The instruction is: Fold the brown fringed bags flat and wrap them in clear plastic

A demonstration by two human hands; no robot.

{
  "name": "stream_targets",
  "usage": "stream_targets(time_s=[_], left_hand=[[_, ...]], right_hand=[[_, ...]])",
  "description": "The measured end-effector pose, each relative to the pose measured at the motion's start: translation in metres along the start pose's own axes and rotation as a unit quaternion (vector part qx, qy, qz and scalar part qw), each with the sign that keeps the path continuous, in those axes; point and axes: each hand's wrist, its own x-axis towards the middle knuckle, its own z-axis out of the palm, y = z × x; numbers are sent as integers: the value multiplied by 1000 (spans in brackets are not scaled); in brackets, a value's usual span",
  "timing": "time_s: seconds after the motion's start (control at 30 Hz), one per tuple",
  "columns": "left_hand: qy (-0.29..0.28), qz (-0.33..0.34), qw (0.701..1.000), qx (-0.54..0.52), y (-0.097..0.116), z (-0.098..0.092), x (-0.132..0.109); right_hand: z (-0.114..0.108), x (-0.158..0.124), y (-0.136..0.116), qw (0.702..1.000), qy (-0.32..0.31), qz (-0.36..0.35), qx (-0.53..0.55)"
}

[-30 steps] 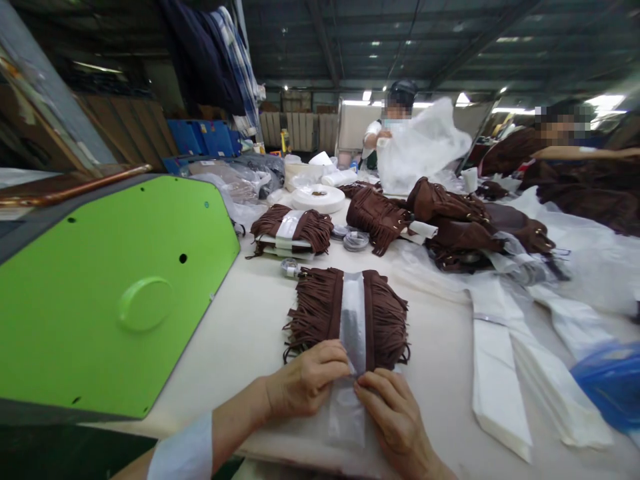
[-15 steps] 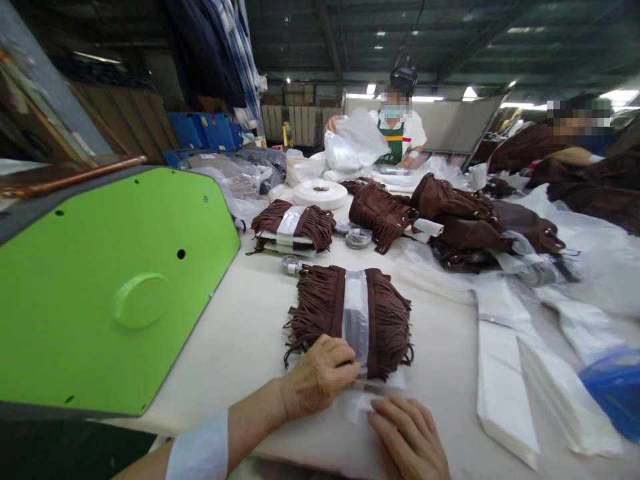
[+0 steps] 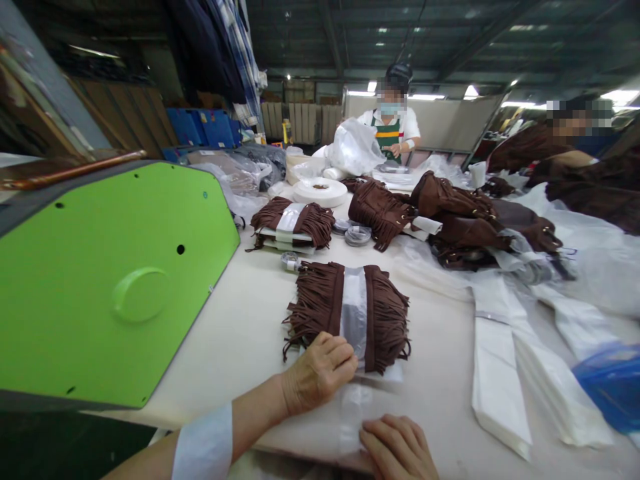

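Dark brown, matte and suede-like, the fringed bag (image 3: 327, 293) lies flat on the pale bench (image 3: 230, 340) right in front of you, just beyond your left hand (image 3: 320, 370). Its thin, slightly curling strands spill out to both sides from two smooth upright edges, and some straggle past the near left corner. Between those edges runs a glossy, translucent band (image 3: 354, 313), its sheen greyish towards your side, while a sliver of white sheet shows beneath the bag's near edge. At the far left corner, a small coil wrapped in clear plastic (image 3: 290, 261) touches the fringe. Your left fingers are curled in narrow at the near end of the band; their undersides are hidden, so you cannot tell whether they pinch it. Your right hand (image 3: 397, 447) is low on the bench, its fingers close together and loosely bent, with their tips beside a strip of thin clear film (image 3: 355, 410); you cannot tell whether it grips that. Farther back lie a second banded, fringed bundle (image 3: 316, 227) and a flat white roll (image 3: 305, 193). To your right, long, crisp white strips (image 3: 500, 373) lie near crumpled, shiny blue plastic (image 3: 610, 387).
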Motion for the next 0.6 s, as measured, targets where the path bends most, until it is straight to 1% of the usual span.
stream_targets(time_s=[0.1,0.2,0.27,0.33,0.43,0.6], left_hand=[[-8,26,999,18,-3,-2,3],[-17,47,998,33,-7,-5,6],[-31,55,997,41,-9,-6,8],[-43,62,996,50,-11,-7,8],[-48,69,995,57,-11,-8,8],[-35,75,995,54,-10,-6,4]], right_hand=[[14,10,-17,999,35,14,24],[29,24,-35,993,84,40,76],[35,28,-42,988,104,57,102],[35,27,-43,988,97,56,107],[29,19,-40,990,79,56,98],[25,14,-39,990,82,62,92]])
